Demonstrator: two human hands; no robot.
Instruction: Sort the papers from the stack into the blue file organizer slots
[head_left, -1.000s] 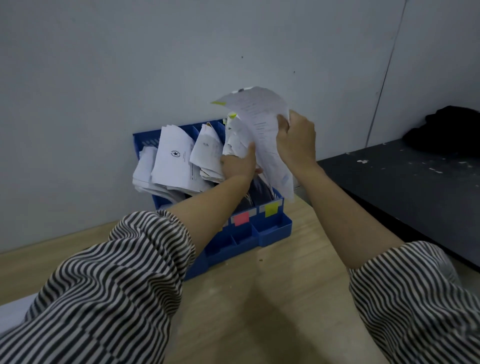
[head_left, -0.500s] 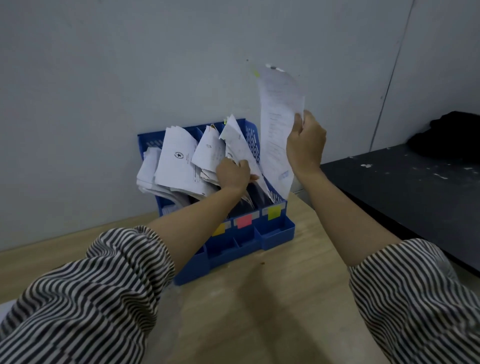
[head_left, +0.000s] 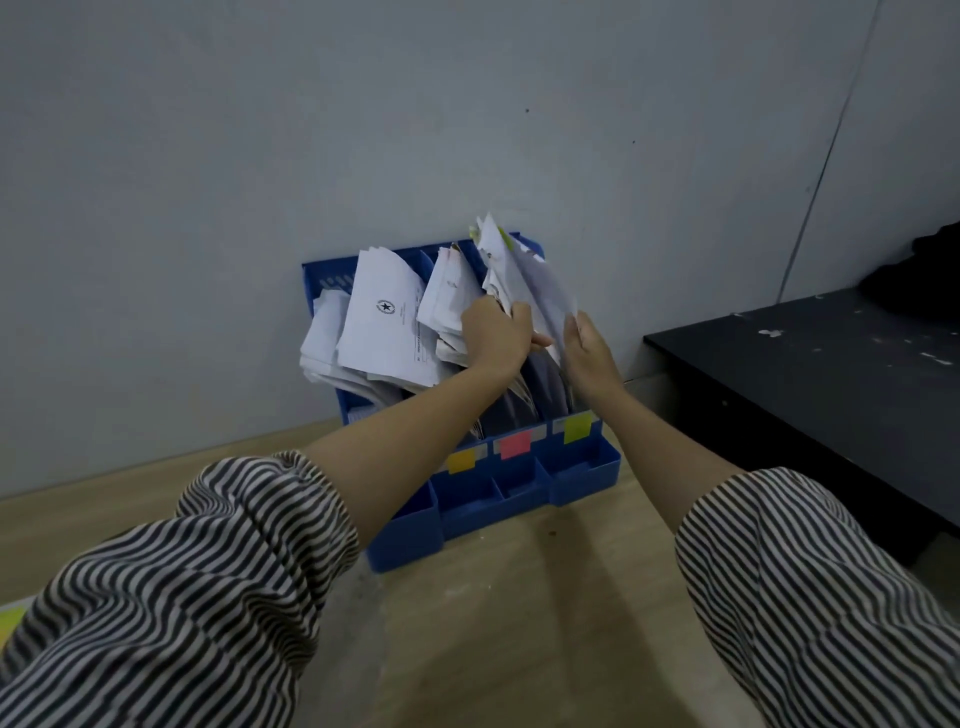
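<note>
At centre frame, over the far right slot of the blue file organizer (head_left: 582, 478): left hand (head_left: 496, 338), fingers curled into the papers (head_left: 524, 280) standing in that slot, gripping them and holding them apart. Right hand (head_left: 589, 353), just beside the left: fingers straight, laid against the right face of a white sheet (head_left: 550, 296) that stands tilted in the same slot; it presses rather than pinches. Both forearms bare, striped sleeves (head_left: 182, 597) pushed up toward the elbows.

Organizer: blue plastic, upright dividers, standing on the wooden tabletop (head_left: 519, 623) with its back against the grey wall (head_left: 311, 130). Low open compartments along its front edge. Labels on the front of the slots, left to right: yellow tab (head_left: 461, 461), pink tab (head_left: 515, 444), green tab (head_left: 577, 428).

Contents: crumpled white sheets in every visible slot. Left slots hold a bundle sagging leftward over the rim, topped by a page with a round star emblem (head_left: 384, 317). Middle slot holds a smaller leaning bundle (head_left: 447, 296).

Right of the tabletop: black surface (head_left: 805, 374), flecked with white marks, with a dark bundle (head_left: 919, 275) at its far end.
</note>
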